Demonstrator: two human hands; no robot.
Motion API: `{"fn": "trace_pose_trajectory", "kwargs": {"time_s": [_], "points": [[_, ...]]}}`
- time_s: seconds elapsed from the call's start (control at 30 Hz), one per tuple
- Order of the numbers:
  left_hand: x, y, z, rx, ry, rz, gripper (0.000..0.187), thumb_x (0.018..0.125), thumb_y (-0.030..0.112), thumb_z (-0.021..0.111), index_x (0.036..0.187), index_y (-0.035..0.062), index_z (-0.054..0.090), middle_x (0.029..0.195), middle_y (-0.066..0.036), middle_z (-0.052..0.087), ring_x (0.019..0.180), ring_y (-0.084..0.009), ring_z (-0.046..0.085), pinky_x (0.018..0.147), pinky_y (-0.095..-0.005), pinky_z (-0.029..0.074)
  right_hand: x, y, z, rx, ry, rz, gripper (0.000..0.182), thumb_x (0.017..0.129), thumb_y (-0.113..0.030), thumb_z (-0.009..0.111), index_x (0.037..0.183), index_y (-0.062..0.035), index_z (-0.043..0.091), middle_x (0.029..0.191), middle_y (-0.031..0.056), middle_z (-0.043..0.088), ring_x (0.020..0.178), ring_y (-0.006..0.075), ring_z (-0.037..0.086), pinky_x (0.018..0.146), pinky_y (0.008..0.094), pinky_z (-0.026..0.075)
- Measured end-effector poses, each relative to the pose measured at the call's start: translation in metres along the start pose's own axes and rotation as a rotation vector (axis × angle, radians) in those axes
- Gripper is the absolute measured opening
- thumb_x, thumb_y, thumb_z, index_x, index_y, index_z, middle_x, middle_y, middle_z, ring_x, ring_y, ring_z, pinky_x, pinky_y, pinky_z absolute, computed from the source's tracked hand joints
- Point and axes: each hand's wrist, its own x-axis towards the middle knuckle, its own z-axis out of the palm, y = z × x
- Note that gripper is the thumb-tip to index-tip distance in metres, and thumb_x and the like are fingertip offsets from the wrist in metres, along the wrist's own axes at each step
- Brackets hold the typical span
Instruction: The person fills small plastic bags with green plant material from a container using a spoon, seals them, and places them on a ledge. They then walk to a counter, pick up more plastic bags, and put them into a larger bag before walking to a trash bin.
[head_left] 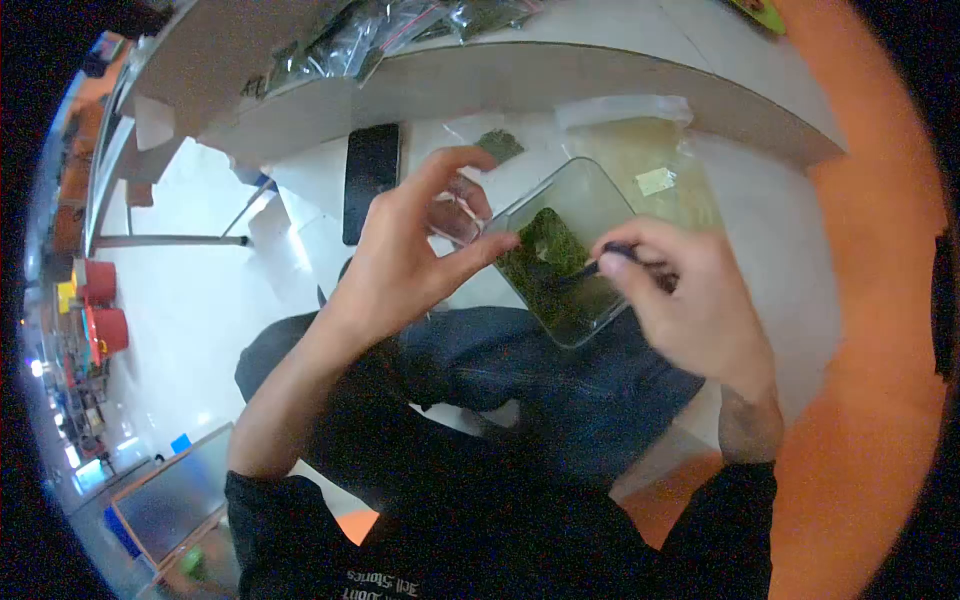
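Observation:
A square clear container (590,185) sits tilted in front of me, over my lap. Dried green leafy material (545,240) lies inside it. My right hand (690,300) is closed round the dark handle of a slim utensil (582,272); the utensil's far end reaches into the green material, and its tip is hard to make out. At the container's left edge is my left hand (415,235), fingers curled and thumb stretched to the rim. Within its curve shows a small clear plastic item (455,222), its shape partly hidden by the fingers.
A black phone-like slab (370,185) lies left of a green patch in clear plastic (498,146). Behind the container rests a large clear bag (640,150) with a pale label. Shiny plastic bags (400,35) lie on the raised ledge (560,75). Red containers (105,330) stand far left.

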Motion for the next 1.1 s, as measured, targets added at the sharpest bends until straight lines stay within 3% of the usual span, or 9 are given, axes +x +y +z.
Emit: {"fn": "trace_pose_trajectory", "kwargs": {"time_s": [0.07,0.17,0.23,0.43,0.53,0.63,0.73,0.93,1.1], "points": [[0.0,-0.004,-0.003,0.01,0.031,0.07,0.05,0.074,0.001,0.07,0.117,0.0045,0.045,0.083,-0.004,0.055,0.072,-0.0104,0.055,0.063,-0.0232,0.045,0.003,0.006,-0.005,0.141,0.054,0.009,0.012,0.085,-0.009,0.059,0.091,0.0012,0.061,0.071,0.0084,0.063,0.052,0.0111,0.054,0.048,0.0281,0.043],[0.002,-0.008,-0.001,0.025,0.079,0.189,0.049,0.072,0.001,0.068,0.116,0.0046,0.045,0.082,-0.007,0.057,0.07,-0.0142,0.06,0.06,-0.0264,0.047,0.006,0.009,-0.019,0.281,-0.023,0.241,0.014,0.088,-0.01,0.056,0.093,0.0021,0.06,0.075,0.0075,0.065,0.051,0.0106,0.055,0.045,0.024,0.043],[-0.004,0.007,-0.003,0.02,0.083,0.176,0.047,0.073,-0.005,0.063,0.115,0.0044,0.044,0.085,-0.004,0.054,0.072,-0.0106,0.051,0.065,-0.0247,0.044,0.0,0.025,-0.022,0.358,0.02,0.199,0.017,0.09,-0.012,0.054,0.095,0.0037,0.059,0.077,0.0116,0.065,0.054,0.0122,0.059,0.047,0.0219,0.046],[-0.013,0.006,-0.01,0.103,0.206,0.384,0.037,0.069,-0.005,0.06,0.1,0.0021,0.043,0.091,-0.009,0.059,0.072,-0.0129,0.053,0.067,-0.0259,0.045,-0.014,0.016,-0.026,0.566,0.221,0.236,0.02,0.088,-0.013,0.055,0.097,0.0048,0.057,0.077,0.0167,0.064,0.061,0.0188,0.064,0.056,0.0266,0.052],[-0.019,0.006,-0.021,0.153,0.176,0.367,0.035,0.067,0.003,0.065,0.097,0.0005,0.048,0.086,-0.014,0.06,0.078,-0.0302,0.061,0.071,-0.0364,0.047,-0.014,0.021,-0.029,0.616,0.265,0.25,0.02,0.089,-0.014,0.054,0.097,0.004,0.056,0.079,0.0163,0.064,0.064,0.0206,0.065,0.059,0.0285,0.054],[-0.024,0.002,-0.029,0.188,0.225,0.453,0.031,0.067,0.004,0.066,0.093,-0.0005,0.051,0.087,-0.015,0.061,0.079,-0.0307,0.061,0.072,-0.0365,0.048,-0.022,0.028,-0.03,0.686,0.313,0.235,0.02,0.09,-0.014,0.052,0.097,0.0038,0.053,0.08,0.0157,0.063,0.068,0.0225,0.066,0.061,0.0298,0.055],[-0.032,-0.001,-0.041,0.241,0.243,0.518,0.03,0.072,-0.002,0.063,0.1,-0.0019,0.053,0.09,-0.011,0.062,0.075,-0.0165,0.06,0.073,-0.0278,0.049,-0.028,0.033,-0.029,0.768,0.368,0.224,0.019,0.09,-0.015,0.052,0.097,0.0023,0.053,0.081,0.0157,0.062,0.07,0.0242,0.066,0.062,0.032,0.055],[-0.029,-0.008,-0.035,0.184,0.209,0.541,0.034,0.074,0.004,0.068,0.104,0.0009,0.054,0.084,-0.009,0.06,0.072,-0.0165,0.059,0.068,-0.0282,0.048,-0.032,0.063,-0.037,0.921,0.477,0.195,0.017,0.089,-0.015,0.051,0.096,0.0,0.052,0.08,0.0156,0.061,0.071,0.0271,0.065,0.067,0.0364,0.055],[-0.029,0.003,-0.034,0.155,0.087,0.436,0.053,0.069,0.008,0.075,0.116,0.0059,0.048,0.084,-0.008,0.057,0.075,-0.019,0.057,0.068,-0.0307,0.047,-0.039,0.069,-0.044,1.024,0.516,0.174,0.015,0.089,-0.015,0.049,0.096,-0.001,0.052,0.08,0.015,0.06,0.073,0.0278,0.064,0.069,0.0372,0.055]]}}
